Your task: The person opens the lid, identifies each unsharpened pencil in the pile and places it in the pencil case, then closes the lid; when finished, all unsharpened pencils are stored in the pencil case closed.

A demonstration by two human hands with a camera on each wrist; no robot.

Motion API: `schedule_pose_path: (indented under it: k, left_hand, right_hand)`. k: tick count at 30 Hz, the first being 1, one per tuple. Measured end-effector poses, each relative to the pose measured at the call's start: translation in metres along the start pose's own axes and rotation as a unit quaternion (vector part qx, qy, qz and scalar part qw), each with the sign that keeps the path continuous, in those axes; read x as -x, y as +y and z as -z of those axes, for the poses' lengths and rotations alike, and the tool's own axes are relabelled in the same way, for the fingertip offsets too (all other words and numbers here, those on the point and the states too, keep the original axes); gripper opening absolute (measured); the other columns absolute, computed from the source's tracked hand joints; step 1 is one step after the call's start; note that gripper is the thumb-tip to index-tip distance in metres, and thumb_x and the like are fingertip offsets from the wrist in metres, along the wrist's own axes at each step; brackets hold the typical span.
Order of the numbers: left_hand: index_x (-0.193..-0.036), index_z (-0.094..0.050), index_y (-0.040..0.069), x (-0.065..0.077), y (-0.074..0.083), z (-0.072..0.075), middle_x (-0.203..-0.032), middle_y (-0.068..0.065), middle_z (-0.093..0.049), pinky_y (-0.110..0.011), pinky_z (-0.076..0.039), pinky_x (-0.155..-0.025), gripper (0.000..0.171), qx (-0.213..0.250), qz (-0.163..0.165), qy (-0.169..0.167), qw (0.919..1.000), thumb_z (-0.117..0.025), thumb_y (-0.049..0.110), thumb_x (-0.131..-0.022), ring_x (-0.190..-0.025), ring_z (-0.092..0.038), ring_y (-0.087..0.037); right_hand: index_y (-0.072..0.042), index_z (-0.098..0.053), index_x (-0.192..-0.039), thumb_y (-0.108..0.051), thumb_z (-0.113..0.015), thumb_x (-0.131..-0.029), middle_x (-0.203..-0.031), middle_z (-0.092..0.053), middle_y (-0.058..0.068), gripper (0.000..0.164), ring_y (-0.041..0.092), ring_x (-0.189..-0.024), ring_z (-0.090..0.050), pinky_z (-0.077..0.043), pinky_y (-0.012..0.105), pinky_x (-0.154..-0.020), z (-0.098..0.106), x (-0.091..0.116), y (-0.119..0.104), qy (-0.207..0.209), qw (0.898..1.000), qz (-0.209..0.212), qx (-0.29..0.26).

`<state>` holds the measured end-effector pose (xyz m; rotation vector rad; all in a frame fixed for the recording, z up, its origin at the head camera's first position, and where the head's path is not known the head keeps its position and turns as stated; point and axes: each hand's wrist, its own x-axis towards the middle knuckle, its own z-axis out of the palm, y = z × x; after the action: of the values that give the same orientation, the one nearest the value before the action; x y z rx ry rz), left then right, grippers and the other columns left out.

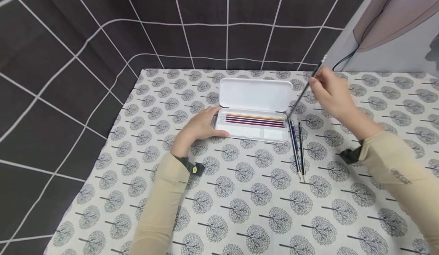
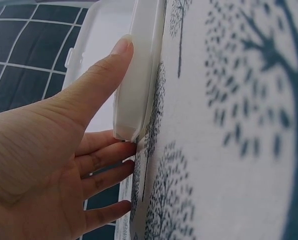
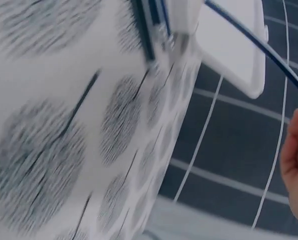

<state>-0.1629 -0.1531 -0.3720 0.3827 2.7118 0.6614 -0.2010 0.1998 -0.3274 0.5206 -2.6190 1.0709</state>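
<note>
Left hand (image 1: 200, 127) steadies the open pencil case (image 1: 255, 110) on the counter, fingers flat. Right hand (image 1: 330, 91) pinches a dark pencil (image 1: 305, 89), seemingly mid-transfer; lowering needs alignment with the tray.

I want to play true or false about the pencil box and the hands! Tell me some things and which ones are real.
1. The white pencil case is open, with its lid up. True.
2. The right hand holds a dark pencil. True.
3. The left hand is up in the air, far from the case. False: it rests on the tablecloth and touches the case's left end.
4. The case has nothing in it. False: several coloured pencils lie inside.
5. Some dark pencils lie on the cloth to the right of the case. True.
</note>
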Motion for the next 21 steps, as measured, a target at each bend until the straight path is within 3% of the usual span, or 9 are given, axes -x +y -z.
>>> schedule_pose_path:
  k: [5,11,17,21]
  left_hand:
    - [-0.147,-0.028,0.016,0.001,0.000,0.001,-0.141,-0.009,-0.041,-0.046,-0.032,-0.108,0.099,0.006,0.003,-0.001,1.0000,-0.077,0.053,-0.068,-0.130,-0.038,-0.027]
    - [-0.146,-0.028,0.018,0.000,0.000,0.000,-0.140,-0.008,-0.042,-0.045,-0.033,-0.108,0.100,-0.001,0.002,0.002,1.0000,-0.077,0.054,-0.067,-0.129,-0.039,-0.026]
    - [-0.146,-0.029,0.017,0.000,0.001,0.000,-0.140,-0.008,-0.043,-0.045,-0.033,-0.108,0.100,0.001,0.003,0.004,1.0000,-0.077,0.053,-0.067,-0.128,-0.040,-0.026]
    - [-0.146,-0.029,0.017,0.000,0.001,0.000,-0.141,-0.008,-0.042,-0.045,-0.033,-0.108,0.100,0.000,0.006,0.002,1.0000,-0.077,0.054,-0.067,-0.129,-0.040,-0.026]
  right_hand:
    - [0.003,-0.051,-0.095,-0.013,-0.047,-0.093,-0.063,-0.049,0.006,0.017,0.012,-0.051,-0.035,-0.029,0.022,-0.046,-0.020,-0.011,-0.012,0.040,0.990,0.118,0.073]
    - [0.000,-0.049,-0.090,-0.012,-0.048,-0.090,-0.058,-0.047,0.004,0.012,0.011,-0.047,-0.034,-0.028,0.022,-0.042,-0.028,-0.016,-0.015,0.033,0.976,0.189,0.099]
    - [-0.002,-0.049,-0.087,-0.014,-0.048,-0.090,-0.059,-0.048,0.003,0.013,0.010,-0.046,-0.034,-0.029,0.022,-0.040,-0.032,-0.017,-0.019,-0.012,0.972,0.206,0.116]
    - [-0.002,-0.052,-0.093,-0.014,-0.051,-0.091,-0.068,-0.060,0.007,0.012,0.012,-0.046,-0.045,-0.036,0.022,-0.040,-0.039,-0.017,-0.018,-0.055,0.967,0.212,0.133]
